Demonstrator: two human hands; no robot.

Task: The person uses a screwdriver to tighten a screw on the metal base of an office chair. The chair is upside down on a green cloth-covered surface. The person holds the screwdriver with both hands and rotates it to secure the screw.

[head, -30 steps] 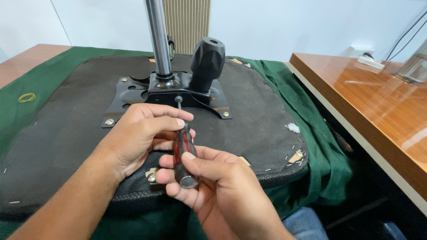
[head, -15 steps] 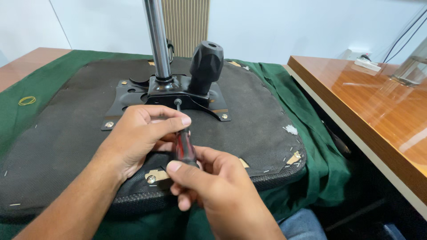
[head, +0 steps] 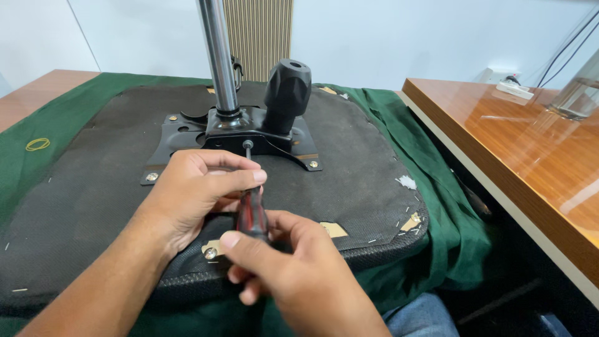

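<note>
Green cloth [head: 81,103] over table, upturned chair seat [head: 349,168]

A pale wall [head: 405,37] with a ribbed panel [head: 259,31] stands behind a glossy wooden desk [head: 530,162].

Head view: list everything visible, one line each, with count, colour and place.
screwdriver: one, red-and-black handle, tip at the plate's front
mounting plate: one, black, bolted on the seat underside
seat underside: one, black fabric, on the cloth
metal column: one, silver, rising from the plate
knob: one, black, right of the column
cloth: one, green, under the seat
rubber band: one, yellow, far left
desk: one, brown wood, right
left hand: steadies the shaft
right hand: grips the handle
</note>
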